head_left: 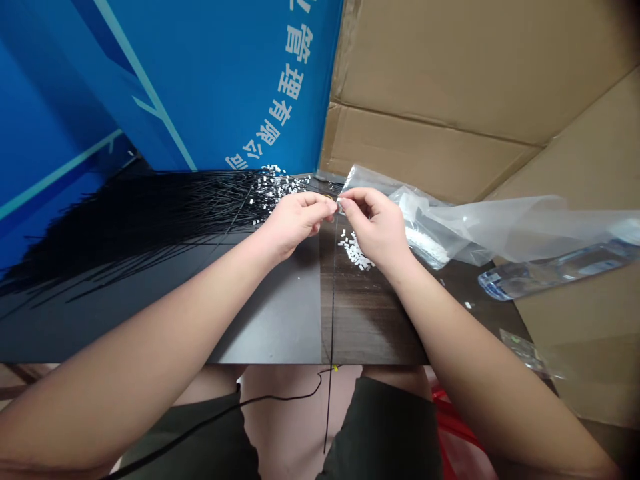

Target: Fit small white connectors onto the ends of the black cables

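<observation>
As I watch remotely, left hand (295,223) and right hand (375,223) pinch a thin black strand (333,300) near the surface's (270,320) far edge; white plastic bits (355,252) lie just below.

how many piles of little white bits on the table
2. One pile sits at the ends of the black cables, beyond the left hand; the other lies below the right hand. The clear plastic bag may hold more, and the hands may hide some.

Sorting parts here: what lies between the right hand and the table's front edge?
The head view shows a small heap of white pieces and a thin black wire.
</observation>
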Demonstrator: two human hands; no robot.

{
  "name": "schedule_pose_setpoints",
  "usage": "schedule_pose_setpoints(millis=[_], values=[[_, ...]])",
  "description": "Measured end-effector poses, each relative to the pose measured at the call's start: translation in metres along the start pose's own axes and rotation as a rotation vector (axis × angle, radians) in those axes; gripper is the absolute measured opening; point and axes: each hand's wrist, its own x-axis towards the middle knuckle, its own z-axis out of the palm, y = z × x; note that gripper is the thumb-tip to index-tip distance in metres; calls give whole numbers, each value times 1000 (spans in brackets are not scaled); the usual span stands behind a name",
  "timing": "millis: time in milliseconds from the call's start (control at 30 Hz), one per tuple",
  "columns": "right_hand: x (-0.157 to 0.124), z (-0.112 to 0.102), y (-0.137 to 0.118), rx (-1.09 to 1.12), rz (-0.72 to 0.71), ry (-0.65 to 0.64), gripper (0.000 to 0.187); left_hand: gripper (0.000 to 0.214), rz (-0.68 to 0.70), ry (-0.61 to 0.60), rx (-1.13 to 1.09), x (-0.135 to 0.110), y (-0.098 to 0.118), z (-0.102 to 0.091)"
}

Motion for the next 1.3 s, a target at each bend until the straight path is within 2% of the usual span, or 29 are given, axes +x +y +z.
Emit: schedule_pose_setpoints(millis=[800, 1300], values=[[-2, 1, -2, -45, -29, 11, 10, 13, 22, 7, 17, -2, 0, 2], [-4, 5, -2, -42, 12, 2, 11, 13, 92, 67, 173, 1, -3, 0]])
